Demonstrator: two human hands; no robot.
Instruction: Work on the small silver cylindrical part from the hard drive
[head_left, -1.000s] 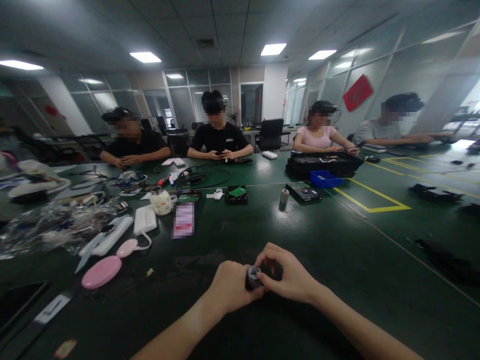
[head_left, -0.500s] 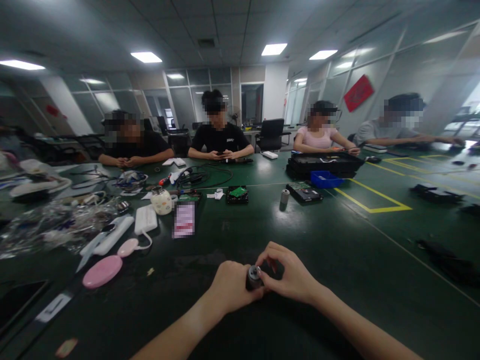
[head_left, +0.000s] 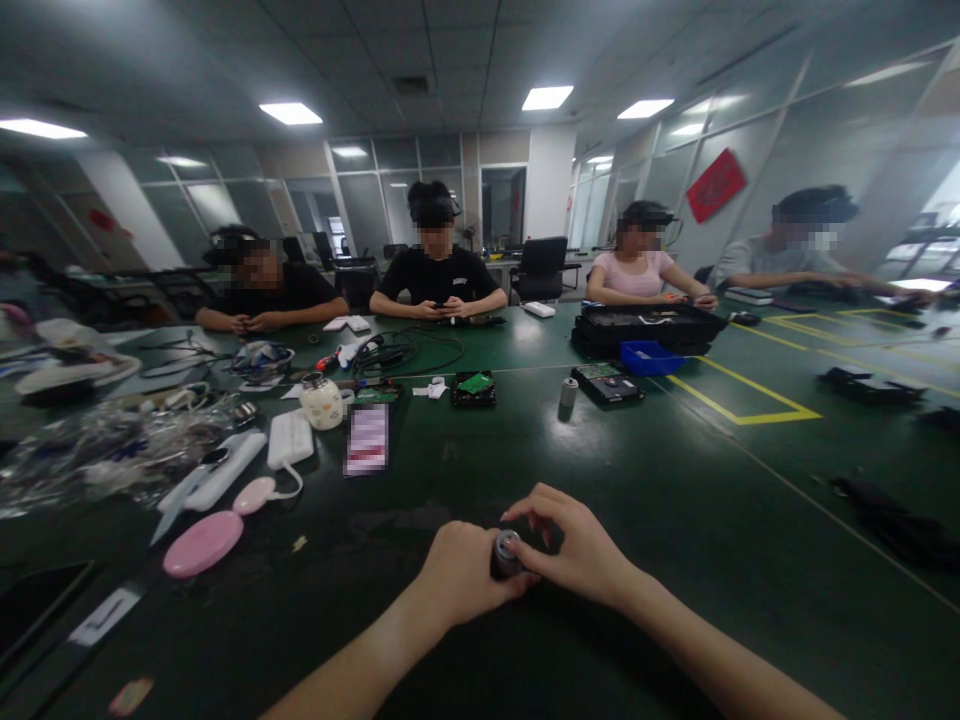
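Observation:
In the lower middle, a small grey metal cylinder [head_left: 506, 555] that looks like a small motor stands upright, its round end facing up. My left hand [head_left: 466, 572] is wrapped round its side, thumb low at the front. From the right comes my right hand [head_left: 577, 545], thumb tip touching the top end. Its index finger arches above the top, apart from the thumb, and the other fingers are curled behind. The cylinder's lower part is hidden by my left hand. A similar metal cylinder [head_left: 568, 392] stands farther off on the green table [head_left: 660, 470].
Hard drives [head_left: 607, 383] lie farther back, near a blue bin [head_left: 649, 357] and a black case [head_left: 637, 328]. At left are a mug [head_left: 321, 402], a white power bank [head_left: 290, 440], a pink disc [head_left: 203, 544] and plastic bags [head_left: 112, 450]. Several people sit across the table.
My right index finger has lifted and moved slightly left above the cylinder. The thumb has slid left onto its top end. My left hand stays in place.

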